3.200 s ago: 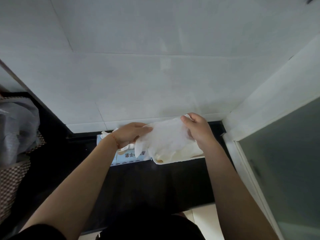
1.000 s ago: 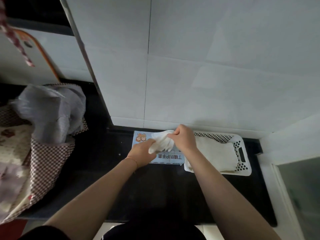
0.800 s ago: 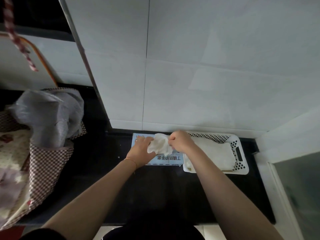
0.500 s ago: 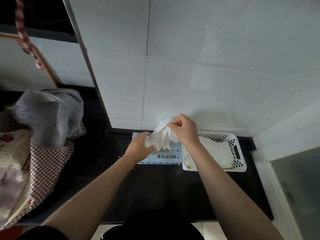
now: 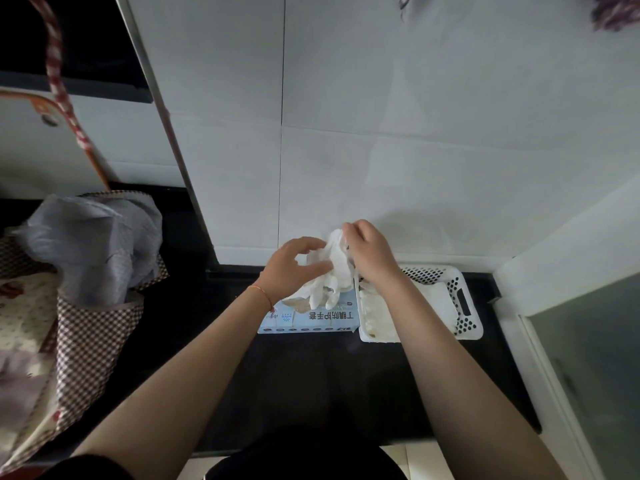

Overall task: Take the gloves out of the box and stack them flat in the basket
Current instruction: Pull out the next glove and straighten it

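Note:
A light blue glove box point(image 5: 311, 318) lies on the dark counter against the tiled wall. To its right stands a white perforated basket point(image 5: 464, 306) holding a flat stack of white gloves point(image 5: 429, 299). Above the box hangs a crumpled white glove point(image 5: 329, 275). My right hand point(image 5: 367, 252) pinches its top end, fingers curled. My left hand point(image 5: 294, 265) is at the glove's left side, its fingers bent around it, thumb and fingertips touching the fabric. My right forearm covers part of the basket.
A checked fabric bag point(image 5: 79, 327) with a grey plastic bag point(image 5: 93, 244) inside stands on the left. A white wall ledge and a glass panel point(image 5: 595, 358) close off the right. The dark counter point(image 5: 311, 382) extends toward me.
The glove has come up out of the box and hangs higher between both hands. My left hand rose from the box to the glove's side.

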Demonstrator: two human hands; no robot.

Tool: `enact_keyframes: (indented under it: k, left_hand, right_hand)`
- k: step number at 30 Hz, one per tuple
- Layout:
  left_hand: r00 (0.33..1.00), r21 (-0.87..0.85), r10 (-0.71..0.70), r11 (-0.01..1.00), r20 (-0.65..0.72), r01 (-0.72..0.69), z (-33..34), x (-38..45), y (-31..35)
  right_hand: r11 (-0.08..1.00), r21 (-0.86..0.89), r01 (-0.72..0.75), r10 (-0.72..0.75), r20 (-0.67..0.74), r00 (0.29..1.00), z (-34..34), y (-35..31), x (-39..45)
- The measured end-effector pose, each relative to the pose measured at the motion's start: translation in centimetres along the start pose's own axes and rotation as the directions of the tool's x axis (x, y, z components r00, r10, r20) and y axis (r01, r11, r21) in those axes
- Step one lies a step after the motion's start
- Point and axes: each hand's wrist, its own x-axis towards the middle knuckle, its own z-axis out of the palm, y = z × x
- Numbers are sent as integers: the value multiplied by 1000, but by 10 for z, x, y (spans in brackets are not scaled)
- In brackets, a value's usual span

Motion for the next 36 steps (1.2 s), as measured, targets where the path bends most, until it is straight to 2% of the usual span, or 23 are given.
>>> enact_keyframes:
  k: [2, 4, 6, 8, 10, 12, 13, 15, 17, 21, 23, 26, 29, 33, 36]
  left_hand:
    - [997, 17, 10, 1000, 75, -11, 0, 1, 9]
    - [997, 61, -13, 998, 80, 9, -1, 2, 14]
    - [995, 18, -74, 997, 61, 73, -4, 1, 15]
    - [988, -154, -130, 978, 80, 141, -10, -2, 15]
    - [982, -380, -161, 906, 103, 188, -17, -4, 14]
    - [980, -503, -168, 841, 108, 200, -24, -4, 15]
    - [982, -529, -162, 828, 97, 189, -26, -3, 16]
    - [987, -525, -145, 836, 72, 161, -29, -1, 21]
    - [992, -455, -117, 881, 57, 130, -30, -1, 32]
    - [988, -257, -25, 964, 154, 65, -25, -1, 54]
    - [980, -192, -6, 980, 201, 45, -22, -2, 62]
    - [979, -182, 18, 983, 201, 20, -17, -2, 68]
    - [979, -246, 17, 969, 203, 34, -17, 0, 63]
    - [962, -160, -30, 984, 271, 76, -20, 0, 50]
    - [983, -175, -23, 983, 180, 56, -16, 1, 45]
  right_hand:
    - [994, 94, -59, 63, -37, 997, -3, -2, -1]
    - [982, 168, -91, 111, -111, 988, -7, -1, -1]
    - [960, 246, -134, 181, -177, 968, -13, 2, 1]
    - [933, 307, -186, 256, -209, 944, -19, 8, 3]
    - [916, 332, -226, 307, -216, 927, -25, 15, 3]
    - [918, 291, -271, 331, -181, 926, -28, 24, 3]
    - [933, 210, -291, 324, -144, 935, -30, 26, 1]
    - [958, -22, -287, 286, -50, 957, -32, 30, -4]
    - [969, -102, -224, 229, 40, 973, -32, 28, -9]
    - [977, 200, -69, 11, 279, 960, -28, 9, -17]
    - [974, 223, -43, -43, 364, 930, -25, 5, -19]
    - [989, 147, -26, -23, 322, 947, -22, 1, -19]
    - [986, 165, -33, -5, 225, 974, -23, -2, -20]
    - [975, 216, -53, 10, 195, 981, -30, -1, -21]
    - [979, 199, -46, 10, 181, 983, -37, 2, -22]
